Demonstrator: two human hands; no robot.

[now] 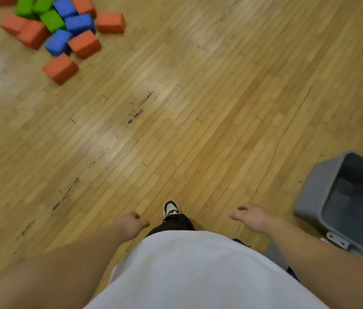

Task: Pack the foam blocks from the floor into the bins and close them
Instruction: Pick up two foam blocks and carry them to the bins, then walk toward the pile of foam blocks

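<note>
A heap of foam blocks (64,25) in orange, blue and green lies on the wood floor at the far upper left. One orange block (60,68) sits apart at the near edge of the heap. A grey plastic bin (323,192) stands open at the lower right; its inside looks dark and holds no visible blocks. My left hand (132,223) hangs low in front of me with fingers loosely curled, holding nothing. My right hand (250,216) is spread with fingers apart, holding nothing, just left of the bin.
The wood floor (187,108) stretches between me and the heap. My shoe (171,208) is planted on it between my hands. A white hinge or latch piece (337,239) shows at the bin's near edge.
</note>
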